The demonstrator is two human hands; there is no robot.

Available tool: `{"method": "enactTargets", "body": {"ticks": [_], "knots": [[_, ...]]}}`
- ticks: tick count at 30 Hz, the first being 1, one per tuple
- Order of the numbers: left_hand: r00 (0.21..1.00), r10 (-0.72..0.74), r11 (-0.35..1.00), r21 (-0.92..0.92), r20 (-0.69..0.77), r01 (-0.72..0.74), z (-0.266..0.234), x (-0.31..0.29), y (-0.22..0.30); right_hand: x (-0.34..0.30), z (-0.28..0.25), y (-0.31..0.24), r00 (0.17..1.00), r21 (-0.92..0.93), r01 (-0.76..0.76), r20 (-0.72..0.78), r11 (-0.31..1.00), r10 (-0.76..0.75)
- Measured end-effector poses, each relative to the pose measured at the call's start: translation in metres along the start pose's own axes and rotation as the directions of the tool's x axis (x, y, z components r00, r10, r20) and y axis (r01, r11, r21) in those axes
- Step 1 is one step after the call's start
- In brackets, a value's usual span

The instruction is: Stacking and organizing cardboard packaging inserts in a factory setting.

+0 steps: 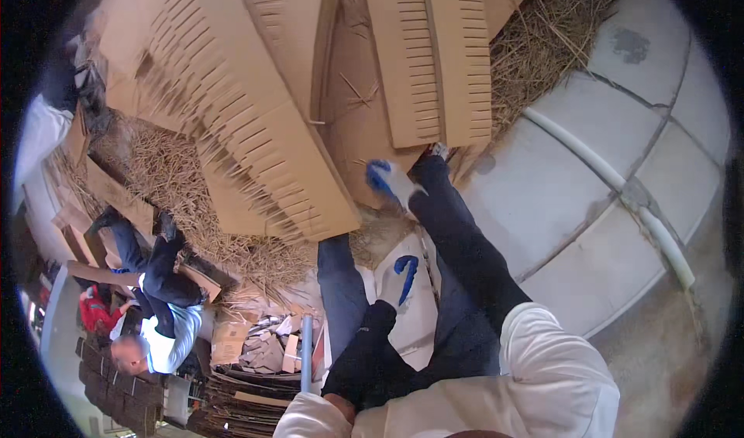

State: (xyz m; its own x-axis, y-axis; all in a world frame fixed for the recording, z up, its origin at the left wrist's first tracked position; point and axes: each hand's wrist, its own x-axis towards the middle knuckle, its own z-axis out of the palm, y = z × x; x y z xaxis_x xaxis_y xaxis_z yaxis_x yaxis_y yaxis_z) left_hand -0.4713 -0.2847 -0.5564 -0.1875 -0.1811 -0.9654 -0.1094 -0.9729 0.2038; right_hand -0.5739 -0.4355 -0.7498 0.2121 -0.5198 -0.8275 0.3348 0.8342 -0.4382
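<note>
My right hand, in a white and blue glove, is blurred beside the near end of a brown cardboard sheet; whether it grips anything is unclear. My left hand, gloved the same way, hangs between my legs with its fingers loosely bent and nothing visible in it. Ahead lie two long cardboard panels with rows of slits. To the left, a larger slit panel slants toward my left leg, many narrow strips sticking out along its left edge.
Heaps of thin brown strips lie around the cardboard. Pale slabs with a white pipe spread to the right. A co-worker sits at left, near stacked cardboard and a grey post.
</note>
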Motion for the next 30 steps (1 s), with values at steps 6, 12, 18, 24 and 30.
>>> {"method": "enactTargets", "body": {"ticks": [6,12,18,24,30], "knots": [[0.994,0.107,0.994,-0.018,0.011,-0.107,-0.055,-0.058,0.054,-0.060,0.016,-0.018,0.960,-0.020,-0.147,-0.244,0.989,0.137],[0.884,0.332,0.820,-0.363,-0.330,-0.444,-0.111,-0.090,0.134,-0.022,0.068,-0.042,0.923,-0.524,0.313,-0.030,0.792,-0.385],[0.885,0.354,0.861,-0.265,-0.301,-0.434,-0.165,-0.124,0.088,-0.078,0.168,-0.105,0.935,-0.695,0.032,-0.233,0.718,-0.268],[0.770,0.560,0.796,-0.059,-0.306,-0.603,-0.234,-0.156,0.081,-0.158,0.212,-0.172,0.963,-0.381,0.051,-0.226,0.923,-0.147],[0.793,0.505,0.604,-0.517,-0.341,-0.607,-0.315,-0.165,0.134,-0.234,0.274,-0.209,0.996,-0.198,0.048,-0.069,0.979,-0.063]]}}
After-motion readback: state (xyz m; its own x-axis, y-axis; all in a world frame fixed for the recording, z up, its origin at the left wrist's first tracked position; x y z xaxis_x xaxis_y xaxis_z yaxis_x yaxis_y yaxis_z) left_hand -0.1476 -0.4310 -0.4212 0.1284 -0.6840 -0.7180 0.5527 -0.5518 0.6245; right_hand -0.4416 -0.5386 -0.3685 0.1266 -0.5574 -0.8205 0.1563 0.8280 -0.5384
